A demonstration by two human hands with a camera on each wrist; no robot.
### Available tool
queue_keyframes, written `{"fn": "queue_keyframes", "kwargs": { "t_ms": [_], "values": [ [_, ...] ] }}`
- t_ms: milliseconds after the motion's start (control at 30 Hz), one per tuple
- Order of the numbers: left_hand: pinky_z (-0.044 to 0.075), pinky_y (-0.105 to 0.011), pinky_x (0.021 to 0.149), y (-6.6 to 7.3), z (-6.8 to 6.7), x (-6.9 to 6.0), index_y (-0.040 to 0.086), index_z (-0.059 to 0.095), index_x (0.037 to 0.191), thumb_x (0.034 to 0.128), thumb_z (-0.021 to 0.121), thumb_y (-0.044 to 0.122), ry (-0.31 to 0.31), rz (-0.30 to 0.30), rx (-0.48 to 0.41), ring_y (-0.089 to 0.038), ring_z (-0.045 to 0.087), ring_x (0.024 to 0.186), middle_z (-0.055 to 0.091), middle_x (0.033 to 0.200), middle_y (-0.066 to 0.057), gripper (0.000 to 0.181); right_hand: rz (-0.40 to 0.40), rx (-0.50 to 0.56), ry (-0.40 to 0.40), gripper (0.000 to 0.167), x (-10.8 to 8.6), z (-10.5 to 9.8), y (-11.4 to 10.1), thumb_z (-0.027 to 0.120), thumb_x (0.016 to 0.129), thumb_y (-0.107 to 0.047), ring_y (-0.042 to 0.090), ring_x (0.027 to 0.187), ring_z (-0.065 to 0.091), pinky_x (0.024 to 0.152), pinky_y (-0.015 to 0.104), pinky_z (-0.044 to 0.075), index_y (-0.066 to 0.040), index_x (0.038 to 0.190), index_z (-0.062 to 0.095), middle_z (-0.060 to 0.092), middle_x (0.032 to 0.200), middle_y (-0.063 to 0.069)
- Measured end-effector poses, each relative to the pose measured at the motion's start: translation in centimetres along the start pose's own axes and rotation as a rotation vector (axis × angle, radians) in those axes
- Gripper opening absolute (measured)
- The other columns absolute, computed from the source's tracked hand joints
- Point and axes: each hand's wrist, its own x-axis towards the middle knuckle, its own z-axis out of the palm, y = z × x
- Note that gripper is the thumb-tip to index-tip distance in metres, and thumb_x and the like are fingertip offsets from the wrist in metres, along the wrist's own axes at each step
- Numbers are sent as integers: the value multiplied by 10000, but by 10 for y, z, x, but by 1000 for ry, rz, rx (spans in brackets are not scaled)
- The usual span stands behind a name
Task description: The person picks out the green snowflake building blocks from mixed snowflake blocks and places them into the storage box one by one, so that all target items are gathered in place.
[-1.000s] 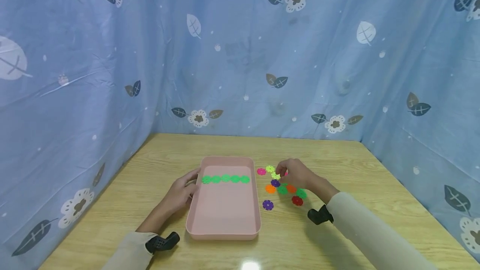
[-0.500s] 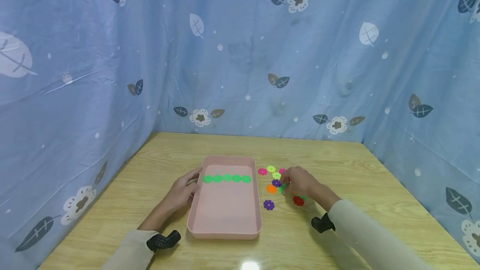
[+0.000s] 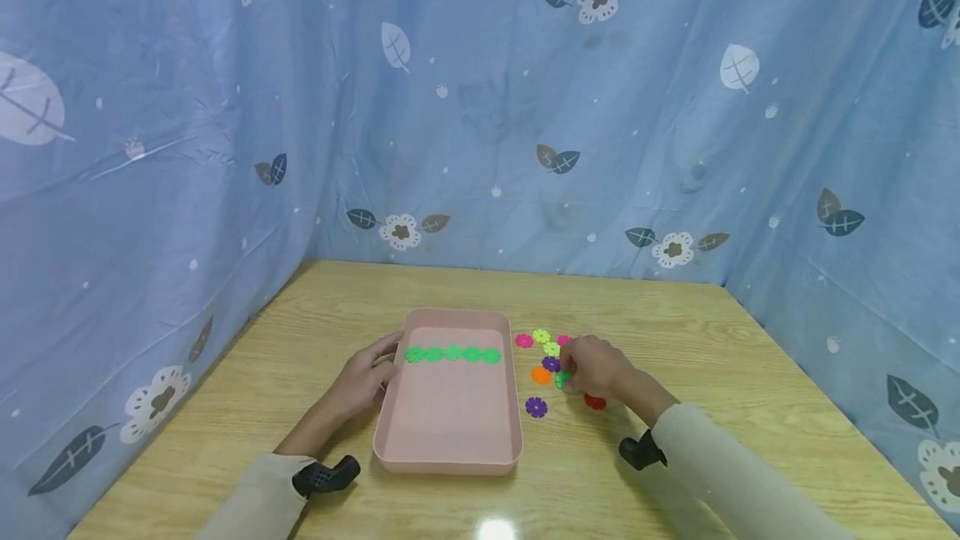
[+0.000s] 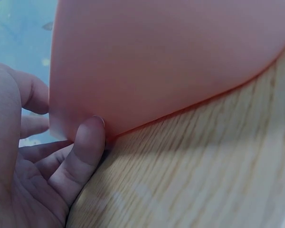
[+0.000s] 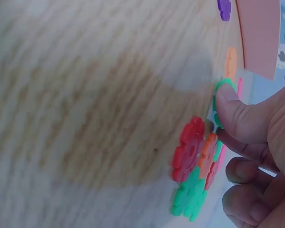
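Note:
A pink tray [image 3: 457, 423] lies on the table with a row of several green flower-shaped plastic discs [image 3: 453, 353] across its upper part. My left hand [image 3: 362, 377] holds the tray's left side. In the left wrist view its thumb [image 4: 88, 142] lies against the outer wall and its fingertips meet the edge. Right of the tray, my right hand [image 3: 596, 367] pinches a green flower-shaped disc [image 3: 562, 379], seen under the thumb in the right wrist view. Orange [image 3: 541, 376] and purple [image 3: 551, 364] discs lie just left of those fingers. The hand partly hides other discs.
Pink [image 3: 524, 341] and yellow [image 3: 541, 336] discs lie farther back, and another purple disc [image 3: 536, 407] lies nearer the front. A red disc [image 5: 187, 149] and a green disc [image 5: 189, 194] lie beneath the right hand. A blue curtain [image 3: 480, 107] surrounds the wooden table.
My right hand has moved down and slightly nearer, from above the yellow discs to a green disc, which its fingers now pinch. The left hand stays at the tray.

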Motion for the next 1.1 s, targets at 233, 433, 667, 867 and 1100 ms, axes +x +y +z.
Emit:
{"fn": "queue_keyframes", "kwargs": {
  "t_ms": [233,433,667,867,1100],
  "values": [
    [558,-323,579,2,-1,-1,49,332,1581,973,463,55,3,9,11,-245,661,755,430,1519,-280,622,-27,63,31,191,-3,3,4,847,795,-72,156,698,512,671,335,495,-89,839,662,575,735,-17],
    [553,-330,564,2,-1,-1,52,331,1582,978,461,55,1,7,7,-251,657,740,429,1521,-279,618,-125,101,47,193,-3,1,4,819,797,-13,136,647,433,615,295,394,-94,774,645,490,659,-45],
    [546,-336,530,1,-1,0,58,320,1588,983,462,68,0,1,9,-250,652,690,428,1523,-276,621,-303,64,75,243,1,0,-6,674,799,90,64,597,300,577,229,281,-80,666,562,367,622,-84],
    [558,-350,525,1,-2,-1,59,303,1594,989,456,66,-10,-5,-15,-269,670,697,410,1536,-278,624,-287,26,110,198,7,-6,-16,606,835,109,68,680,519,659,243,498,-40,829,735,710,813,12],
    [563,-347,532,-2,0,-1,65,317,1590,987,452,72,-1,-11,-1,-246,667,688,430,1525,-263,618,-202,115,81,85,12,-13,-26,687,884,36,90,650,539,681,295,532,-43,908,706,640,737,-37]
  ]
}}
